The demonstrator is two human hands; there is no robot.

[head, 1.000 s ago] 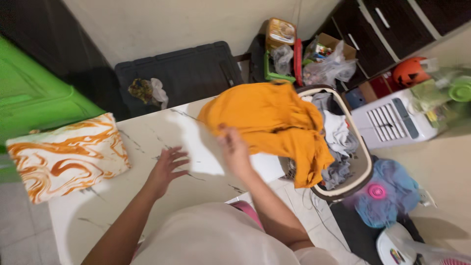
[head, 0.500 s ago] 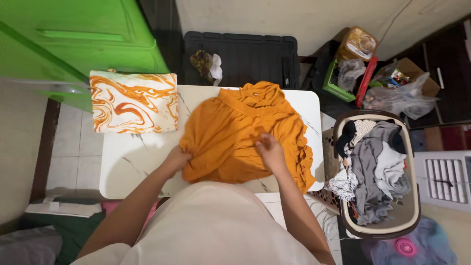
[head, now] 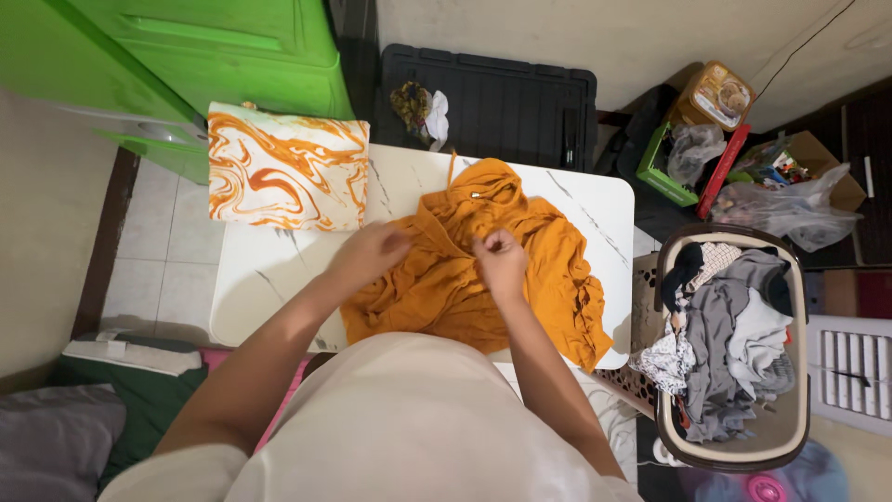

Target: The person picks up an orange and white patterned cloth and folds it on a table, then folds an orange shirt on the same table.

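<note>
The orange hooded garment of thin, soft knit fabric (head: 483,279) lies crumpled and partly spread on the white marble-patterned tabletop (head: 260,279), its hood end pointing away from the person and one side drooping over the right-hand edge beside the oval laundry basket full of grey, white and black clothes (head: 729,349). It looks light and wholly limp: it will sag, fold on itself and slide over the smooth top rather than hold any shape, so it is best taken at firm seams such as the shoulders, hem or hood edge, and with both hands well apart to keep it flat. The left hand (head: 370,256) rests on the cloth at its left side, fingers curled down onto the fabric; whether its grip is pinched shut on a fold cannot be told, since the hand is blurred. The right hand (head: 500,260) sits near the middle of the garment, just below the hood, its grip drawn together on a small bunch of the orange cloth. A drawstring with a metal tip shows near the hood and may snag. The folded orange-and-white marbled cloth (head: 283,167) lies at the far left corner, apart from the garment
</note>
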